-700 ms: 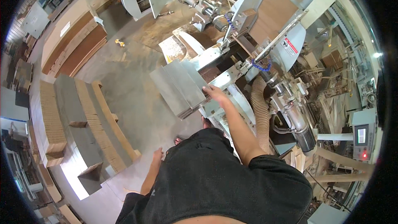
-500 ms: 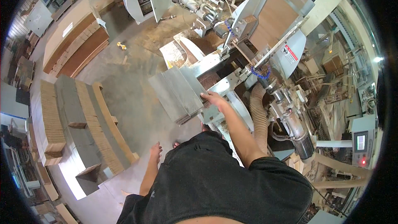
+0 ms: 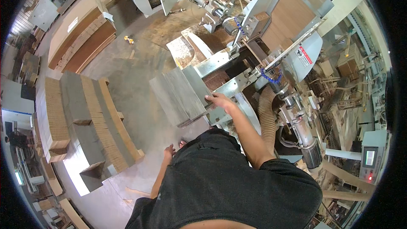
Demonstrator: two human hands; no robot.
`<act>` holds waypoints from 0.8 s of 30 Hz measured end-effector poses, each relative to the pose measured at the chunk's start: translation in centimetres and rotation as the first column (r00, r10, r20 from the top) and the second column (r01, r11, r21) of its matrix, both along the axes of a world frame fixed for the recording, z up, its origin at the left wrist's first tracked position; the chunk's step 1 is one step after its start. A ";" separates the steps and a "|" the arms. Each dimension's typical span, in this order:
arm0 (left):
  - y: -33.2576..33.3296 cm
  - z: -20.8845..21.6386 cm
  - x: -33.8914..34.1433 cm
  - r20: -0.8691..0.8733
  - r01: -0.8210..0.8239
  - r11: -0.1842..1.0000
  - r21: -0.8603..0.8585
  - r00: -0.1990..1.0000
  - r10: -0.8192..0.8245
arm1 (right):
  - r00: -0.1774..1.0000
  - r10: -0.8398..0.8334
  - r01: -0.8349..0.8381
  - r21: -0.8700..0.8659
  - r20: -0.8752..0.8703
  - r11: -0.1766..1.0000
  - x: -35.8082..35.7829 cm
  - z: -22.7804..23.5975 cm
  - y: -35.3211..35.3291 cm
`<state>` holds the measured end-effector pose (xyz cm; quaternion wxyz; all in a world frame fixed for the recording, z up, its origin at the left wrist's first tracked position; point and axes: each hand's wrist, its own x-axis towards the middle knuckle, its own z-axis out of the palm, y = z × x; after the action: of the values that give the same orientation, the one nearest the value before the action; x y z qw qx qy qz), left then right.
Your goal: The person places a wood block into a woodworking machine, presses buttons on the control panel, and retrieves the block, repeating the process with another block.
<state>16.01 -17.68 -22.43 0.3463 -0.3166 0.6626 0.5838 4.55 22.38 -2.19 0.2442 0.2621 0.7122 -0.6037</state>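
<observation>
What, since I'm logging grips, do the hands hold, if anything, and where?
The right hand touches the grey boards at their right-hand edge; whether it grips or only rests there cannot be told. Nothing shows in the left hand.

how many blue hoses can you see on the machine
2. The farther blue hose is near the top of the picture; the nearer blue hose curves just above the wide tan hose, right of the right hand. More may be hidden.
</observation>
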 end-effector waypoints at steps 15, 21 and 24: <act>1.6 -1.9 3.8 -0.393 0.482 0.584 -0.654 0.444 -0.806 | 0.985 0.146 -0.139 -0.076 0.095 0.987 -0.9 -0.3 1.4; 2.7 -5.4 4.1 -0.351 0.407 0.579 -0.706 0.509 -0.786 | 0.996 0.082 -0.083 -0.075 -0.020 0.994 -2.2 1.7 2.1; 3.9 -2.8 3.4 -0.290 0.448 0.579 -0.681 0.560 -0.776 | 0.994 -0.035 0.039 0.034 -0.104 0.999 -3.3 1.0 4.9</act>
<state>19.45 -13.76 -25.25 0.2204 0.0519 0.9353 0.2718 1.24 27.23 -1.18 0.1909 0.2482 0.7298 -0.6078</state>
